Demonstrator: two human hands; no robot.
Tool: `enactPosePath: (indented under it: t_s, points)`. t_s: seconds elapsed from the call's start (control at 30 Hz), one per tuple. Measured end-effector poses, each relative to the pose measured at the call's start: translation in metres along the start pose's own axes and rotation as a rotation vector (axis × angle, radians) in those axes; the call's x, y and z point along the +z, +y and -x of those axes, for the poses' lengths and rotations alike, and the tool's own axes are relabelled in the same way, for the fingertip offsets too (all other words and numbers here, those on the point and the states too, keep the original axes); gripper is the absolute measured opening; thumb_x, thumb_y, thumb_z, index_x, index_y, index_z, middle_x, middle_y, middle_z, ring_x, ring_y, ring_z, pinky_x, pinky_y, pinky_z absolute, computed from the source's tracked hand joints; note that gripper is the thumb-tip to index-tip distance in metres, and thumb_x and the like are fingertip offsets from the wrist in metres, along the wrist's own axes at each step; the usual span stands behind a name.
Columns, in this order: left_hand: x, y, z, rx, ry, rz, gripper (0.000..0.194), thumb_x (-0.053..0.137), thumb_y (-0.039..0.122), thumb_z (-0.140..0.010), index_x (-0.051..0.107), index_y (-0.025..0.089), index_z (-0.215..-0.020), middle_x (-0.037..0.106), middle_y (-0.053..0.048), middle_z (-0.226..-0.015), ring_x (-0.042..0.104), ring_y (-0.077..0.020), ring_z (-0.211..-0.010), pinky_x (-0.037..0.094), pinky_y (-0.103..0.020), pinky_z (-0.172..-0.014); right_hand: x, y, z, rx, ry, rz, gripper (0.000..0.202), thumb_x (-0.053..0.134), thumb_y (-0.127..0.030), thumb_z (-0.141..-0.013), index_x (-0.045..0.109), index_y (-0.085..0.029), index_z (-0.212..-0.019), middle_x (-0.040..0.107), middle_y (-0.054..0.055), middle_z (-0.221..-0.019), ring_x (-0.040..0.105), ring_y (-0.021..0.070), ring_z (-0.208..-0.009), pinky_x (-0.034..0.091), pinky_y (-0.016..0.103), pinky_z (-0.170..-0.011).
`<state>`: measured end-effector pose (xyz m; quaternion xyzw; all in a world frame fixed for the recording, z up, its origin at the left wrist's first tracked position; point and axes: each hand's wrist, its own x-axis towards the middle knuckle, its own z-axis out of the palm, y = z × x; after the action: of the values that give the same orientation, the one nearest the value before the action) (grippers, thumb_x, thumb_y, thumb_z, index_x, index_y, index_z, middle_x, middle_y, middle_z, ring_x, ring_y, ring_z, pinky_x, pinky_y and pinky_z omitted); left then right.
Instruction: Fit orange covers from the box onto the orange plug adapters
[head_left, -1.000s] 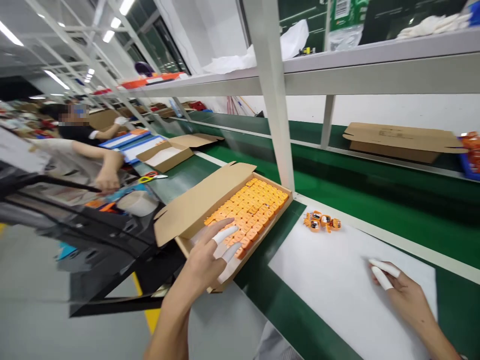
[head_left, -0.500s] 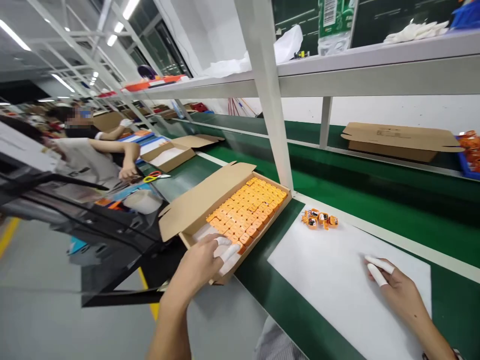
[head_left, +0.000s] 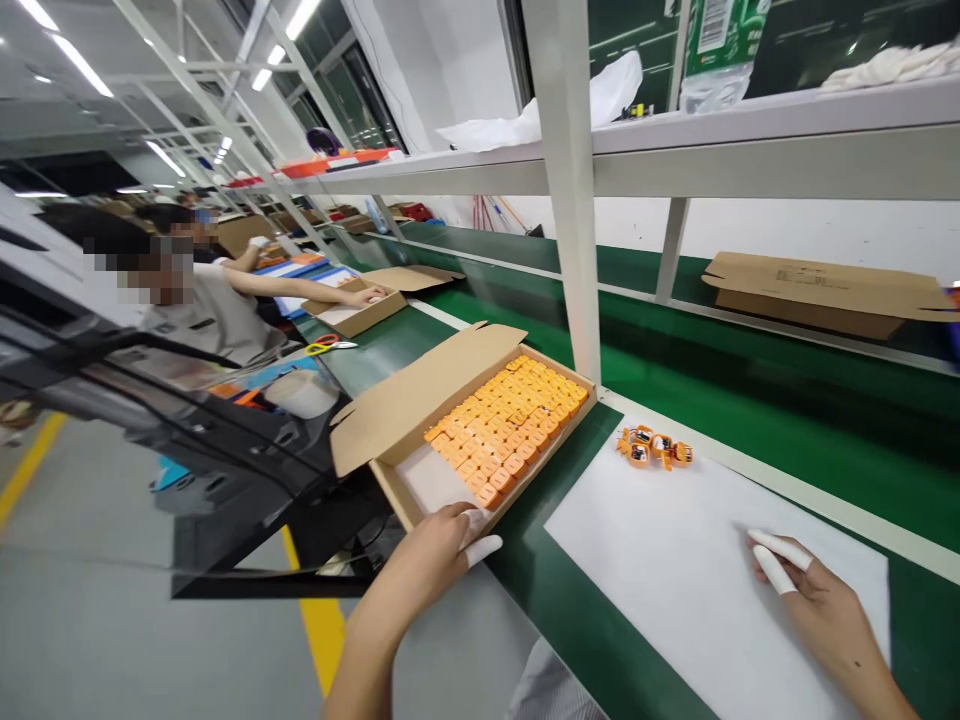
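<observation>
My left hand (head_left: 439, 550) is at the near corner of an open cardboard box (head_left: 391, 497). Its fingers bend over the rim and the thumb lies outside the wall, so the hand closes on the box edge. Rows of small orange plastic cases (head_left: 510, 425) fill most of the box, leaving bare liner at the near left end. Over a white sheet (head_left: 637, 560), my right hand (head_left: 814, 595) is closed, thumb and forefinger pinched together; anything between them is hidden. White finger cots cover fingertips on both hands. Several orange pieces with wires (head_left: 652, 448) lie on the sheet's far left part.
A white post (head_left: 566, 200) rises behind the box and carries a shelf (head_left: 750, 135). Another cardboard box (head_left: 817, 290) lies at the back right. Scissors (head_left: 330, 345) are on the bench beyond the box. A co-worker (head_left: 202, 300) sits at the left, reaching into a further box (head_left: 360, 318).
My left hand has drawn back from the orange cases to the box's near corner. My right hand stays pinched over the sheet. The co-worker's arm now reaches into the further box. The view shifted slightly.
</observation>
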<state>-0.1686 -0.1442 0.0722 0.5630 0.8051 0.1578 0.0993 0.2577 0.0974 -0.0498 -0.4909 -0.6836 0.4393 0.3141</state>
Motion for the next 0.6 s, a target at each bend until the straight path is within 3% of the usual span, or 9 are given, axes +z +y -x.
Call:
enactPosePath:
  t_s: [0.13, 0.23, 0.3, 0.37, 0.43, 0.5, 0.6]
  points:
    - [0.006, 0.018, -0.017, 0.202, 0.237, 0.037, 0.034, 0.058, 0.048, -0.092, 0.067, 0.03, -0.119, 0.076, -0.006, -0.116, 0.074, -0.0305, -0.101, 0.059, -0.04, -0.092, 0.009, -0.009, 0.004, -0.168, -0.023, -0.053, 0.026, 0.063, -0.037, -0.087, 0.072, -0.023, -0.107, 0.072, 0.009, -0.107, 0.071, 0.0221, -0.09, 0.06, 0.036, -0.089]
    - [0.042, 0.059, -0.055, 0.43, 0.254, 0.153, 0.034, 0.059, 0.038, -0.091, 0.065, 0.031, -0.124, 0.074, -0.003, -0.12, 0.074, -0.0267, -0.103, 0.06, -0.037, -0.093, 0.008, -0.026, 0.006, -0.249, -0.035, -0.068, 0.022, 0.057, -0.031, -0.093, 0.071, -0.022, -0.107, 0.069, 0.006, -0.092, 0.068, 0.0181, -0.078, 0.059, 0.033, -0.077]
    - [0.076, 0.1, -0.077, 0.634, 0.177, 0.194, 0.02, 0.054, 0.027, -0.092, 0.071, 0.024, -0.102, 0.073, -0.006, -0.124, 0.074, -0.0264, -0.105, 0.061, -0.035, -0.091, -0.003, -0.036, 0.004, -0.261, 0.023, -0.048, 0.022, 0.055, -0.029, -0.095, 0.07, -0.023, -0.109, 0.067, 0.005, -0.093, 0.066, 0.015, -0.072, 0.058, 0.03, -0.07]
    - [0.11, 0.14, -0.089, 0.827, 0.081, 0.221, 0.023, 0.049, 0.018, -0.09, 0.068, 0.021, -0.079, 0.072, -0.008, -0.124, 0.075, -0.0258, -0.1, 0.063, -0.034, -0.086, -0.025, -0.042, 0.002, -0.272, 0.12, 0.054, 0.022, 0.056, -0.029, -0.096, 0.071, -0.024, -0.111, 0.068, 0.006, -0.1, 0.066, 0.0151, -0.077, 0.057, 0.029, -0.072]
    - [0.134, 0.171, -0.093, 0.924, -0.024, 0.266, 0.027, 0.046, 0.013, -0.089, 0.066, 0.022, -0.075, 0.074, -0.006, -0.116, 0.076, -0.0219, -0.088, 0.063, -0.03, -0.079, -0.057, -0.042, 0.001, -0.241, 0.254, 0.201, 0.023, 0.057, -0.031, -0.096, 0.071, -0.024, -0.113, 0.068, 0.007, -0.107, 0.067, 0.0171, -0.087, 0.057, 0.03, -0.077]
    - [0.149, 0.189, -0.093, 0.946, -0.13, 0.343, 0.028, 0.044, 0.011, -0.089, 0.069, 0.023, -0.081, 0.074, -0.004, -0.105, 0.074, -0.018, -0.078, 0.06, -0.026, -0.074, -0.096, -0.034, -0.001, -0.168, 0.393, 0.318, 0.028, 0.054, -0.031, -0.096, 0.069, -0.021, -0.117, 0.067, 0.009, -0.114, 0.067, 0.0191, -0.093, 0.058, 0.032, -0.08]
    - [0.159, 0.197, -0.093, 0.893, -0.293, 0.439, 0.025, 0.047, 0.013, -0.088, 0.068, 0.023, -0.08, 0.072, -0.002, -0.091, 0.069, -0.0159, -0.068, 0.056, -0.023, -0.067, -0.156, -0.015, -0.008, -0.035, 0.526, 0.413, 0.038, 0.053, -0.026, -0.093, 0.063, -0.013, -0.128, 0.064, 0.016, -0.12, 0.067, 0.0224, -0.096, 0.057, 0.037, -0.084]
